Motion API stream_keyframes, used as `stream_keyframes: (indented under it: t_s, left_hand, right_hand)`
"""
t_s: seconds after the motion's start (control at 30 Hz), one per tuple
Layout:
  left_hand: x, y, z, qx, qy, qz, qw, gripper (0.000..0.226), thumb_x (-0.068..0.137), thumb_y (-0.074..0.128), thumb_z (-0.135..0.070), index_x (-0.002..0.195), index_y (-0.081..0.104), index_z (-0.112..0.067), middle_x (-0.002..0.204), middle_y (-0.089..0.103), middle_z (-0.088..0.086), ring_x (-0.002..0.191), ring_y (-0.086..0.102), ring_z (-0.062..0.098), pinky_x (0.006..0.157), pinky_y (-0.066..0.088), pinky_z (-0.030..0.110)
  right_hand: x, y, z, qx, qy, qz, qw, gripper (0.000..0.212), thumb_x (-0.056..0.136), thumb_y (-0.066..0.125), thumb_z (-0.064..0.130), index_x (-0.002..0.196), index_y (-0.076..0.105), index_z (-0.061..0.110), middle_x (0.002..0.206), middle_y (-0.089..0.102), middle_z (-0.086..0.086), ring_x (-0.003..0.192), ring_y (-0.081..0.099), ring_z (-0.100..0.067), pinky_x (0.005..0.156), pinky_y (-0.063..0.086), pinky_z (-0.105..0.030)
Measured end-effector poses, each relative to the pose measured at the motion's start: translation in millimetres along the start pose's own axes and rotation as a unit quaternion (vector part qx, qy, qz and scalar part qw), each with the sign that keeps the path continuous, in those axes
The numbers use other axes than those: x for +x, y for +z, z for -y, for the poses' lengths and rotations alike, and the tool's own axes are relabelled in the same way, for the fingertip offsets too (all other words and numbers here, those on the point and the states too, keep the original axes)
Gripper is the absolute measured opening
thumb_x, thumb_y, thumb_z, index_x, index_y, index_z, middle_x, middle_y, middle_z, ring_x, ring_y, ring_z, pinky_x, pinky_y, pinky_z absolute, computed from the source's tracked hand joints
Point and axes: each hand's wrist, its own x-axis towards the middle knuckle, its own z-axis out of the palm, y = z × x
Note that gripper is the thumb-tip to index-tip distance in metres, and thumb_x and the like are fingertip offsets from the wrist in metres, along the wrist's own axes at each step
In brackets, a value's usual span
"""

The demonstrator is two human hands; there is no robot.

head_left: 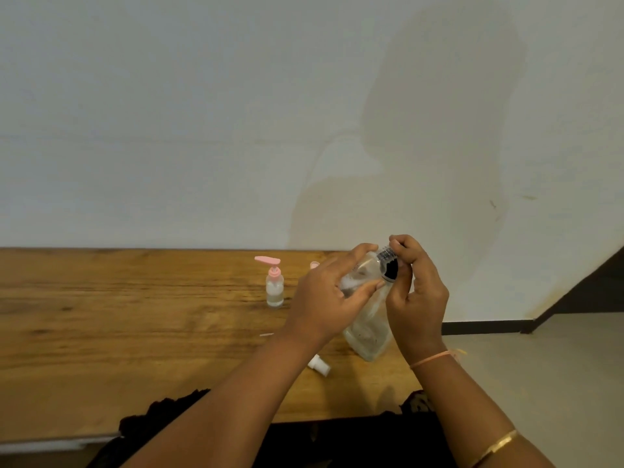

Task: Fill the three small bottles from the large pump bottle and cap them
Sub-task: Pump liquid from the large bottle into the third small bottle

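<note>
Large pump bottle, tilted in the grip of the left hand while the right hand pinches its black collar, may spill once loosened.

A wooden table stands against a pale wall. A dark baseboard edges the beige floor.

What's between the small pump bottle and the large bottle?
Head view: the left hand, gripping the large bottle, fills that gap; a pink top peeks out behind it. The right hand pinches the black cap.
</note>
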Motion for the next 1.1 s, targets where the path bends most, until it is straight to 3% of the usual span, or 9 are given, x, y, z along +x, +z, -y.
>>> stream_keyframes:
  t_s: [0.2,0.33,0.67,0.87,1.1]
  left_hand:
    - [-2.8,-2.4,-1.7,0.007,0.01,-0.022,1.0,0.052,0.08,0.058,-0.052,0.129,0.042,-0.047,0.112,0.063,-0.019,0.104,0.058,-0.001,0.085,0.053,0.023]
    - [-0.1,-4.6,-4.9,0.009,0.018,-0.021,1.0,0.054,0.079,0.055,-0.056,0.13,0.04,-0.048,0.11,0.066,-0.011,0.101,0.06,0.003,0.083,0.054,0.027]
    - [-2.1,2.2,1.9,-0.001,-0.003,-0.005,1.0,0.051,0.082,0.062,-0.047,0.129,0.045,-0.045,0.112,0.065,-0.015,0.101,0.059,-0.001,0.084,0.054,0.027]
    - [-2.4,-4.1,-2.7,0.003,0.023,-0.019,1.0,0.052,0.081,0.058,-0.052,0.13,0.042,-0.044,0.11,0.066,-0.013,0.099,0.061,0.003,0.082,0.054,0.028]
    - [2.7,-1.2,-1.0,0.012,0.006,-0.002,1.0,0.052,0.08,0.059,-0.054,0.129,0.042,-0.047,0.107,0.067,-0.009,0.095,0.062,0.007,0.079,0.055,0.033]
  right_hand:
    - [3.5,-4.6,13.7,0.019,0.03,0.015,0.999,0.031,0.087,0.043,-0.009,0.111,0.061,-0.001,0.116,0.057,-0.001,0.11,0.05,0.0,0.093,0.038,-0.007]
    - [8.0,-10.5,16.0,0.013,0.021,0.021,0.999,0.031,0.089,0.044,-0.008,0.113,0.061,0.001,0.118,0.056,0.0,0.113,0.049,-0.001,0.095,0.036,-0.006]
    - [-0.5,-3.1,4.0,0.019,0.029,0.023,0.999,0.035,0.087,0.042,-0.01,0.114,0.059,0.005,0.117,0.055,0.002,0.111,0.05,0.001,0.095,0.039,-0.009]
    - [4.6,-6.2,14.3,0.036,0.025,0.018,0.999,0.032,0.087,0.041,-0.009,0.111,0.061,0.001,0.115,0.056,0.0,0.112,0.046,0.015,0.093,0.037,-0.006]
    - [5.1,-4.5,4.9,0.008,0.02,0.014,1.0,0.029,0.088,0.043,-0.01,0.11,0.061,-0.003,0.113,0.056,-0.001,0.108,0.049,0.0,0.094,0.038,-0.006]
